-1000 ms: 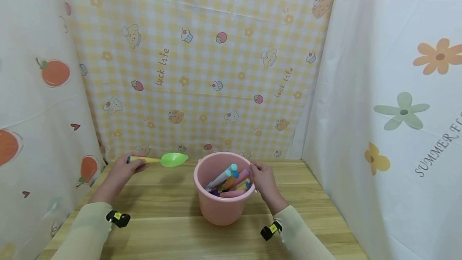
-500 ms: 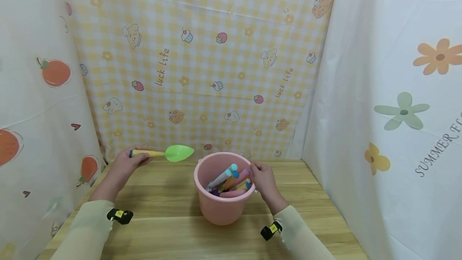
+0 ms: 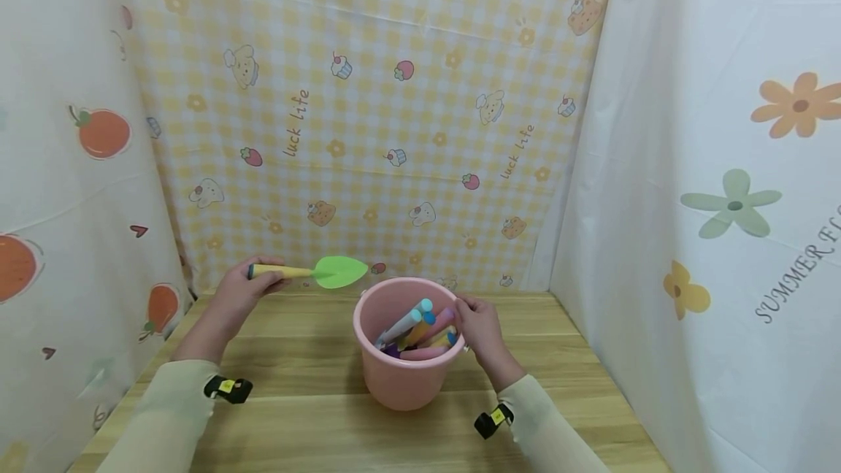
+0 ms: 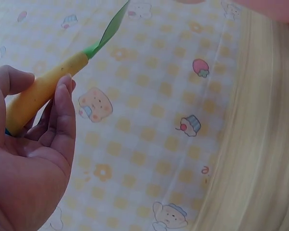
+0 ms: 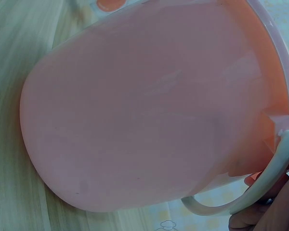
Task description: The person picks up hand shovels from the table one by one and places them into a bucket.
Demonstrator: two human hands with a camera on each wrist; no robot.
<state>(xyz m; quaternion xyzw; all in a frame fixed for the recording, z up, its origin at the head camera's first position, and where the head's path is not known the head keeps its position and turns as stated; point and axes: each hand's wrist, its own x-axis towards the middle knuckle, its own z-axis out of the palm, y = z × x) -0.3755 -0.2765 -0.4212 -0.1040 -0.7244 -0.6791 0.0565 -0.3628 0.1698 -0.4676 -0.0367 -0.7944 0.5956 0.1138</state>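
Observation:
My left hand [image 3: 239, 294] holds a toy shovel [image 3: 340, 272] in the air, left of a pink bucket [image 3: 402, 385]. Its yellow handle [image 4: 48, 86] lies between thumb and fingers in the left wrist view, and the green blade points toward the bucket side. At the bucket's right rim, my right hand [image 3: 481, 327] pinches the edge. The right wrist view has the pink wall filling most of it, with a white bail handle [image 5: 260, 190] beside my partly hidden fingers. Upright on the table, the bucket contains several handled toys [image 3: 402, 328] in light blue, yellow, pink and purple; their lower ends are hidden.
A wood-grain table [image 3: 296, 422] bears the bucket. Behind it hangs a yellow checked cloth [image 3: 368, 115]; white printed cloths [image 3: 657, 130] close off the left and right sides. A black strap device [image 3: 228, 389] is on each wrist.
My left hand has lifted the shovel and moved it right, bringing the blade closer to the bucket, with its face turned more toward the head camera. My right hand and the bucket have stayed put.

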